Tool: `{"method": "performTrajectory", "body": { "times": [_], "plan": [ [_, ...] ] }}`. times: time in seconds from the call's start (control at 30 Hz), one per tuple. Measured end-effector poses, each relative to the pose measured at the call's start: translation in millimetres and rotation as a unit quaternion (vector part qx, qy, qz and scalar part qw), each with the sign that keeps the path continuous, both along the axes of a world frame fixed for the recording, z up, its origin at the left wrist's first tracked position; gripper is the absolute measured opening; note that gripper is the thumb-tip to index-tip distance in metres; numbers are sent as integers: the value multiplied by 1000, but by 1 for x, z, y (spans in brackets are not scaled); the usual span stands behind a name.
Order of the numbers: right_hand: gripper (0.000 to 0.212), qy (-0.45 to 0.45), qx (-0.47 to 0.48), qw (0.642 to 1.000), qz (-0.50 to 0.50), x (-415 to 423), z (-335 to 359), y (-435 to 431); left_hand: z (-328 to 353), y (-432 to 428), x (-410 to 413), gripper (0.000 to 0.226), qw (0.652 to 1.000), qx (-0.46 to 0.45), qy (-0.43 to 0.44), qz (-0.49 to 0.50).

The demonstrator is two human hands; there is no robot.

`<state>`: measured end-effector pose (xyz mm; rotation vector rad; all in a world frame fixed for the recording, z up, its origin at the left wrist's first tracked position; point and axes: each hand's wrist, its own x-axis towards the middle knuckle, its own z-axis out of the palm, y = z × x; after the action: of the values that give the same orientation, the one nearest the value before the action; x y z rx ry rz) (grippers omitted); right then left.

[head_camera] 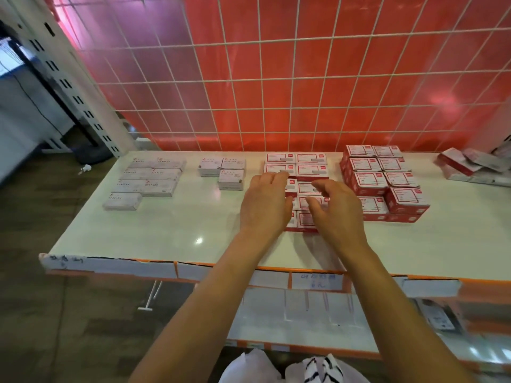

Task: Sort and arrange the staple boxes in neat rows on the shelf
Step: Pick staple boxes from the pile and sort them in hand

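Closest to us, white cloth with black stripes [313,366] shows at the bottom edge, and our two bare forearms reach forward from it over the shelf.

Our left hand [264,201] is spread, fingers nearly straight, over the left side of the middle block of red-and-white cardboard staple boxes [311,163]. Our right hand [338,210] hangs over the same block with fingers bent and thumb held apart, gripping nothing that we can see. We cannot tell whether either hand touches the boxes beneath it. This block lies in two columns running from the back toward us on the glossy white shelf top [166,230], and our hands hide its nearer rows in part.

Just to the right stands a taller stack of red-and-white boxes [383,183], also two columns wide. Left of the middle block sit three small white boxes [222,172], and farther left the pale grey boxes printed STAPLES [149,179] step down in rows. At the far right a loose heap of red-and-white boxes [470,165] lies tumbled.

Behind everything rises a red panel [276,128] covered by a white wire grid [297,78]. Paper labels [316,281] line the orange front edge. A white slotted upright [69,81] leans at the left.
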<state>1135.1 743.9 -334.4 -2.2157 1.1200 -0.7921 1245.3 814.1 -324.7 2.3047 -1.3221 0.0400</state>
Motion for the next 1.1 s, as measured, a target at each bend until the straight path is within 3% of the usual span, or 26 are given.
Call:
{"method": "performTrajectory", "body": {
  "times": [0.5, 1.1],
  "plan": [
    [33, -1, -11, 999, 50, -25, 2, -12, 3, -3, -30, 41, 999, -31, -37, -3],
    [33, 11, -25, 995, 93, -54, 7, -36, 15, -25, -79, 43, 999, 4, -28, 32]
  ]
}}
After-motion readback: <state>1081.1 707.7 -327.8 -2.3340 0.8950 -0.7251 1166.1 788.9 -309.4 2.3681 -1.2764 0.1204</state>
